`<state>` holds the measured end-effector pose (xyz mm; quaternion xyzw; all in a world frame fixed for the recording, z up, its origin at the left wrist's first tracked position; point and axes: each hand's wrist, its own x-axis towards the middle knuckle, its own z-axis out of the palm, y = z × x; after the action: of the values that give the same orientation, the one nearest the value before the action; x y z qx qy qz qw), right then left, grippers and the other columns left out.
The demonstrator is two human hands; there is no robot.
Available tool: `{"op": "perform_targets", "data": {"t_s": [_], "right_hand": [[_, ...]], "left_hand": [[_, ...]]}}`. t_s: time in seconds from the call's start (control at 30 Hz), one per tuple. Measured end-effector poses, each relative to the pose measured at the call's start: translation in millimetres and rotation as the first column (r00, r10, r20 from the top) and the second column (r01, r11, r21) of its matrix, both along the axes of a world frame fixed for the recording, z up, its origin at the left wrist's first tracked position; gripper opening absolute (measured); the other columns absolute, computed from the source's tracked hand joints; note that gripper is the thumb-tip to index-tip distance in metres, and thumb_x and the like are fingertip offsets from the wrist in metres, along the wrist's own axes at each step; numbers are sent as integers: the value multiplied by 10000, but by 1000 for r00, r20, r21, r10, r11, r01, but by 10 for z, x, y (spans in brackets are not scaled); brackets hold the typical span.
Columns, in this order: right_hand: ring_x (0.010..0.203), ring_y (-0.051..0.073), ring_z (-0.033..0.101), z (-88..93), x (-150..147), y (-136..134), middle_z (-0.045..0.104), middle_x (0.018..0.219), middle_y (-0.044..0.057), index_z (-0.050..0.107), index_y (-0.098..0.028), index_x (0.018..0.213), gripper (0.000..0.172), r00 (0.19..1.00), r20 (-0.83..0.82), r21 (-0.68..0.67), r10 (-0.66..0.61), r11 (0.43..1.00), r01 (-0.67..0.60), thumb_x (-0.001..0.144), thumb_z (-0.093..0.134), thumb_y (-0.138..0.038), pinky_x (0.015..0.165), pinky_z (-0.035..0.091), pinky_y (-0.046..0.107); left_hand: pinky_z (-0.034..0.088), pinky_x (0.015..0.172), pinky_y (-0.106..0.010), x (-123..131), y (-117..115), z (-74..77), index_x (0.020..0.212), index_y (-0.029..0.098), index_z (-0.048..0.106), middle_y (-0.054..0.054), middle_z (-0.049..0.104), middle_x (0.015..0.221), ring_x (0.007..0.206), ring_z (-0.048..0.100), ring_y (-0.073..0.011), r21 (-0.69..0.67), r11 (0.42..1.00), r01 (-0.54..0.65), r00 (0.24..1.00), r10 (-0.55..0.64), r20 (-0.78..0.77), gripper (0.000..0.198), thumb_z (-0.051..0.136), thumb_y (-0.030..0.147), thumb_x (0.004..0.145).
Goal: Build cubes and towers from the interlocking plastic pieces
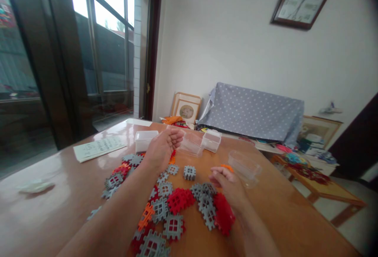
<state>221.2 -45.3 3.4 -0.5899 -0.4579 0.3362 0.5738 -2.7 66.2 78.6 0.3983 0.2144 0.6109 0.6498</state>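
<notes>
My left hand [163, 148] reaches over the far side of the pile, near the clear plastic boxes, fingers stretched out and nothing visible in them. My right hand [226, 182] hovers beyond the red pieces [223, 213], its fingers curled together; what they hold, if anything, is hidden. Just behind its knuckles shows a bit of orange plastic [227, 167], and I cannot tell whether the hand touches it. Between the hands sits a grey block stack [189, 173]. Grey interlocking window pieces [173, 226], red interlocking pieces [180, 200] and orange interlocking pieces [145, 216] lie heaped nearer me.
Clear plastic boxes [211, 140] stand at the table's far side, with a clear open container [245, 168] at right. Printed sheets [99, 148] lie at left, near a crumpled clear bag [36, 186]. A low wooden stand [339, 190] is beyond the right edge.
</notes>
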Motion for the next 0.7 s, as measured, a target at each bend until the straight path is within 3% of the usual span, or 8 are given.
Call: {"op": "perform_targets", "data": {"t_s": [0.13,0.3,0.4,0.57,0.7], "right_hand": [[783,206,652,-109,216,51,704,790,25,708,-215,959,282,978,209,-2,-14,1000,15,829,573,-426,719,504,315],[801,221,641,-228,396,123,700,825,35,695,-200,904,261,944,330,22,-25,1000,18,815,568,-410,751,487,334],[787,224,641,-256,341,125,705,808,30,702,-203,906,261,932,363,18,-20,1000,15,817,571,-410,743,472,337],[715,205,635,-254,110,80,707,777,8,708,-219,948,268,914,400,-12,72,997,-74,849,555,-414,671,455,311],[744,213,650,-249,112,73,724,814,19,703,-222,966,263,886,460,-28,61,998,-55,871,529,-396,682,460,316]], "left_hand": [[508,760,-273,-19,25,81,843,151,654,-50,721,779,746,675,-144,-30,999,-46,997,47,64,280,670,427,805],[480,712,-273,-25,-74,-93,881,153,650,-65,723,820,727,656,-150,49,997,-56,947,69,-313,296,663,440,810],[452,693,-265,-81,-182,-243,883,169,651,-55,717,859,730,621,-147,126,986,105,809,-11,-588,276,617,439,834],[408,635,-262,-168,-284,-489,956,193,687,-15,686,826,706,579,-165,70,871,487,417,-162,-894,243,606,330,772],[404,651,-263,-198,-303,-589,922,208,671,0,666,841,765,585,-189,98,832,546,290,-78,-954,227,622,305,722]]}}
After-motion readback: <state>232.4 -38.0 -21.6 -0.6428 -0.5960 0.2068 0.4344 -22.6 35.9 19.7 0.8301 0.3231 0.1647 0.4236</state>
